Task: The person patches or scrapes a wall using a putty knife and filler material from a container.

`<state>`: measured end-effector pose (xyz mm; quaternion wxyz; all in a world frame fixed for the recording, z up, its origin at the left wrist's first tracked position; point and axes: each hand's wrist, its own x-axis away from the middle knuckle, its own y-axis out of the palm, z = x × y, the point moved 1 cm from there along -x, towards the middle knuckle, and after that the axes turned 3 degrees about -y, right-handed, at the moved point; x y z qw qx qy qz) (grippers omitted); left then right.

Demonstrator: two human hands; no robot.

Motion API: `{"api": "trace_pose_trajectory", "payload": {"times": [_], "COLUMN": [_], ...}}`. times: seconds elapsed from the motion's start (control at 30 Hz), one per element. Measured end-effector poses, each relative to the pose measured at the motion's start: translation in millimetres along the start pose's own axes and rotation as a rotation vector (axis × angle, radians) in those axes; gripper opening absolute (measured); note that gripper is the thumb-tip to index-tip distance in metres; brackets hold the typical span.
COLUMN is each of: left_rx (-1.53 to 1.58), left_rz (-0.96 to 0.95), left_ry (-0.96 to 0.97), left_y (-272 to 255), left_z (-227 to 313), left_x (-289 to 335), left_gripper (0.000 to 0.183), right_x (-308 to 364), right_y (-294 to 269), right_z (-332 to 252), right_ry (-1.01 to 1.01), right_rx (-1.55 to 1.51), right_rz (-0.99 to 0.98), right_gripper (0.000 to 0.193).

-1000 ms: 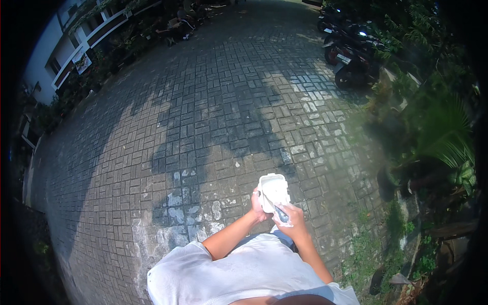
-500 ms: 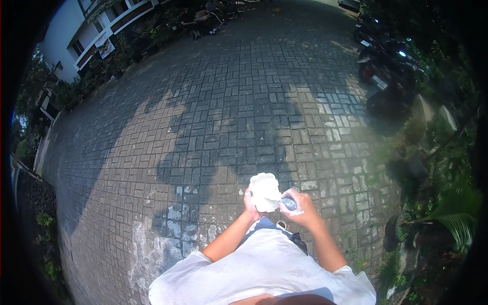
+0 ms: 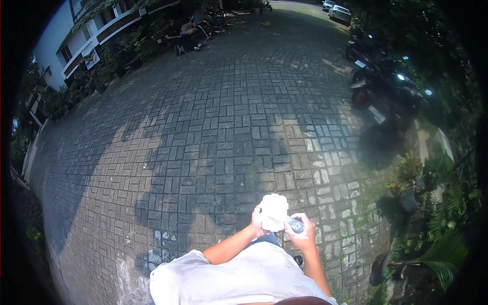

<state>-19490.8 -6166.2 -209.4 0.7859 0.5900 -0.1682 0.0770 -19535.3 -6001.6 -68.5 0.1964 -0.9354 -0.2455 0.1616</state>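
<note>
Low in the frame, right of centre, we hold a white cloth (image 3: 274, 212) between both hands. Our left hand (image 3: 257, 223) grips its lower left edge; our right hand (image 3: 301, 232) is closed around a small bluish bottle (image 3: 295, 225) whose tip touches the cloth. The cloth looks soft and crumpled, bunched into a rough lump. How far along the work is we can only judge loosely — cloth and bottle are together, but whether the cloth is wet we cannot tell. Grey brick paving (image 3: 213, 132) fills the frame, with parked motorbikes (image 3: 386, 86) at the upper right and potted plants (image 3: 406, 195) at the right edge.
</note>
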Motion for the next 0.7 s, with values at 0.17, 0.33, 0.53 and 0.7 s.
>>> {"api": "trace_pose_trajectory", "payload": {"times": [0.17,0.33,0.53,0.7], "left_rx": [-0.057,0.014,-0.005,-0.057], "left_rz": [-0.092,-0.134,-0.039,0.011], "left_ry": [-0.146,-0.117,-0.111,0.117], "left_y": [26.7,45.9,63.5,95.6], "left_z": [74.8,133.2,206.1,264.3], "left_x": [-104.7,-193.3,-295.1,-382.9], "left_gripper": [0.074,0.075,0.068,0.066], "right_x": [-111.3,-217.2,-356.4,-481.7], "right_y": [-0.6,-1.6,2.0,6.2], "right_z": [26.1,62.9,123.5,170.2], "right_ry": [0.038,0.064,-0.005,-0.063], "right_rx": [-0.032,-0.095,0.007,-0.046], "right_rz": [0.230,0.256,0.037,-0.037], "right_gripper": [0.029,0.027,0.030,0.030]}}
